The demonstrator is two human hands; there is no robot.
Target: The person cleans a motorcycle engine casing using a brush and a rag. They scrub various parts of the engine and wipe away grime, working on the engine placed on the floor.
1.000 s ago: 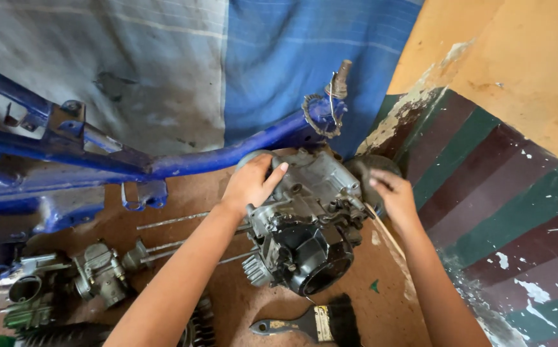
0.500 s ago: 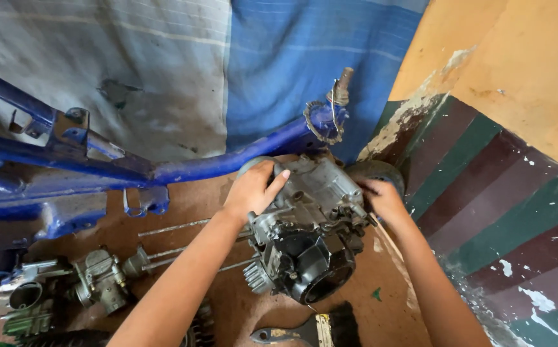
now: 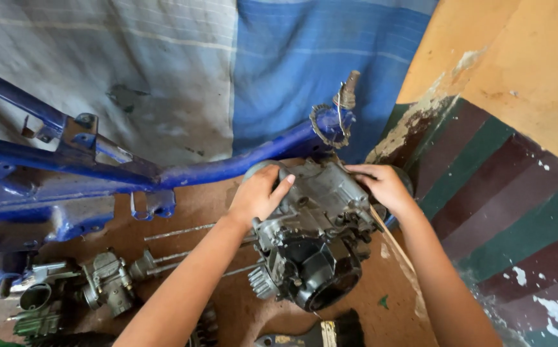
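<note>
Gripping an engine block from both sides

Sitting on the brown floor (image 3: 195, 212), the grimy grey engine (image 3: 314, 247) lies between the left hand (image 3: 258, 196), clasping its upper edge, and the right hand (image 3: 382, 186), grasping its far side, beside the blue frame (image 3: 99, 167).

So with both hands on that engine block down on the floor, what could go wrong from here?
The engine block looks heavy and greasy; gripped only by the left hand and right hand, it might slip or tip. The blue frame sits right against it, so fingers could get pinched between them. Loose engine parts and long studs lie beside it and could be knocked.
</note>
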